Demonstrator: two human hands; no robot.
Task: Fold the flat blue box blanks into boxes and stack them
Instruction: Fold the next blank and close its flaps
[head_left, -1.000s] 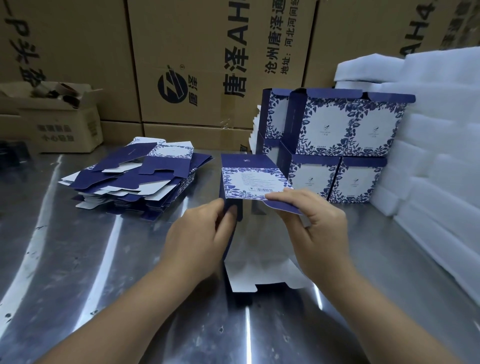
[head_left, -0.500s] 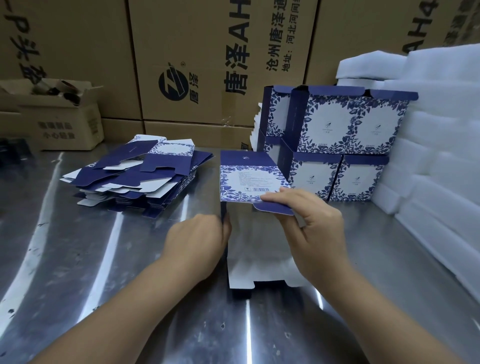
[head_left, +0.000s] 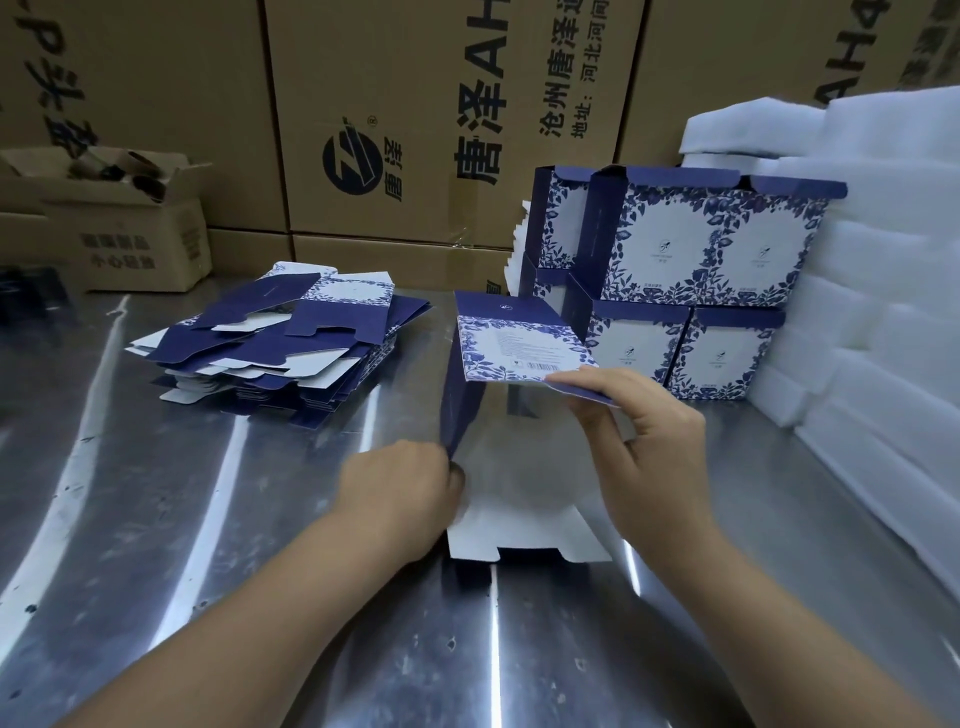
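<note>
The left hand (head_left: 400, 483) pinched the side of a half-folded box (head_left: 519, 343) and the right hand (head_left: 644, 441) pinched its top flap (head_left: 592, 395), which likely needed tucking in before joining the stack (head_left: 717, 244) at 1 o'clock.

head-worn view, facing forward and down, close over table (head_left: 156, 519)

Both hands, left (head_left: 402, 486) and right (head_left: 641, 441), hold a half-opened blank (head_left: 511, 345) before the stacked boxes (head_left: 691, 270); flat blanks (head_left: 280, 343) lie left.
</note>
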